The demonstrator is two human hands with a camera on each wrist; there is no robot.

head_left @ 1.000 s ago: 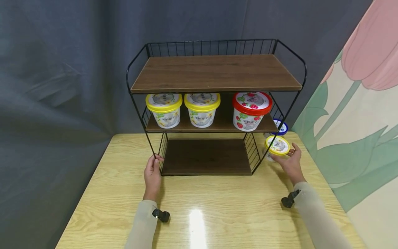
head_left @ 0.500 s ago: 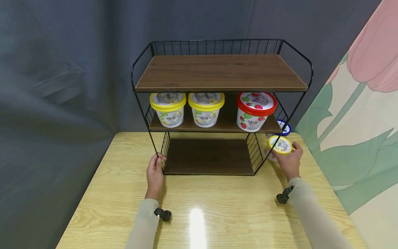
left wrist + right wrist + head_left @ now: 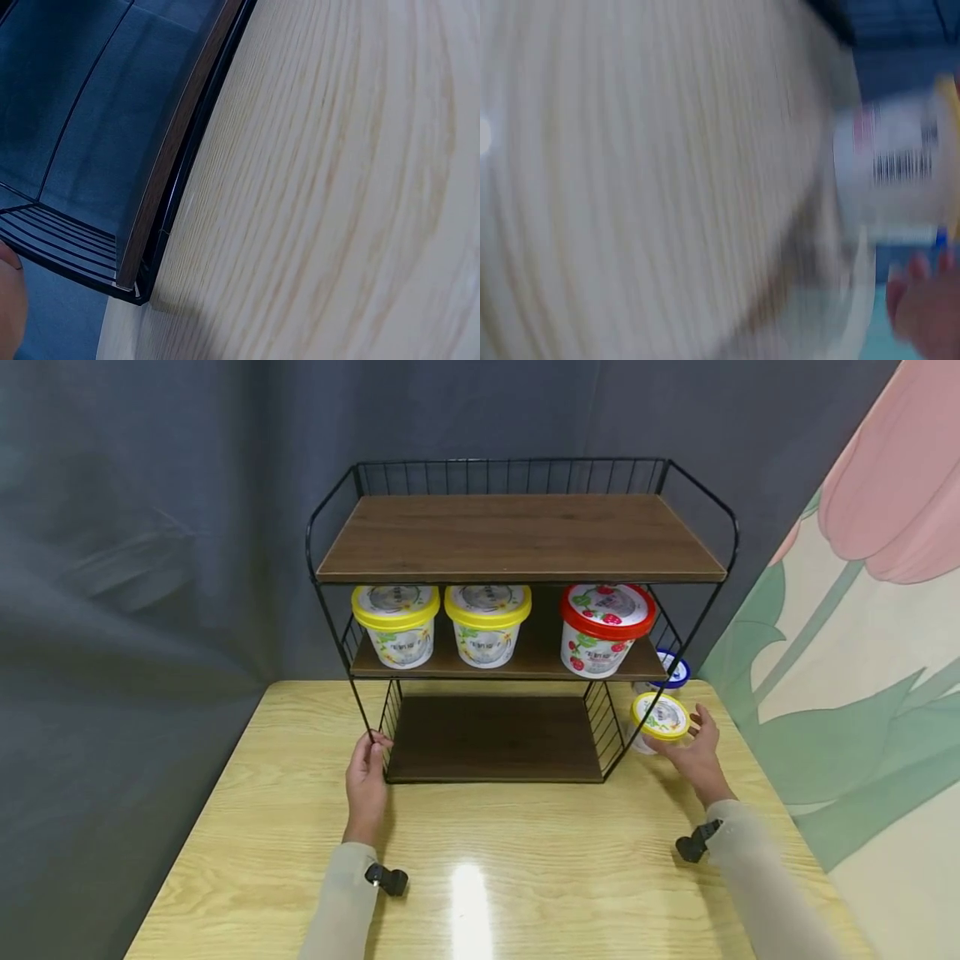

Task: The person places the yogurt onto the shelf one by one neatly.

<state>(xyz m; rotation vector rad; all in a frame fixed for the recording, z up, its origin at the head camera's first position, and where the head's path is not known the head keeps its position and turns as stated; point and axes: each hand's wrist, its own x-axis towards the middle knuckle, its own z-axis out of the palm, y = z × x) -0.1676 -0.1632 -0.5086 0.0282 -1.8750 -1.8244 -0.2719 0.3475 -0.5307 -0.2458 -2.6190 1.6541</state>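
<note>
My left hand [image 3: 366,789] grips the left front post of a black wire shelf rack [image 3: 510,539] with dark wooden boards. In the left wrist view only a bit of that hand [image 3: 10,307] shows beside the rack's side wires. My right hand [image 3: 697,760] is spread beside a white tub with a yellow lid [image 3: 662,717], right of the rack. A small gap shows between its fingers and the lid; the thumb lies near the tub's front. The blurred right wrist view shows the tub's barcode side [image 3: 901,166], with fingertips [image 3: 915,281] apart from it.
Two yellow-lidded tubs [image 3: 487,622] and a red-lidded tub [image 3: 606,628] stand on the middle board. A blue-lidded tub [image 3: 673,668] is behind the rack's right side, partly hidden. A pale wooden table [image 3: 465,843] lies below; a dark curtain [image 3: 150,568] hangs behind.
The right hand's fingers have moved apart from the yellow lid. That tub sits slightly nearer the rack and the front. The left hand stays on the post; the head view shifts a little.
</note>
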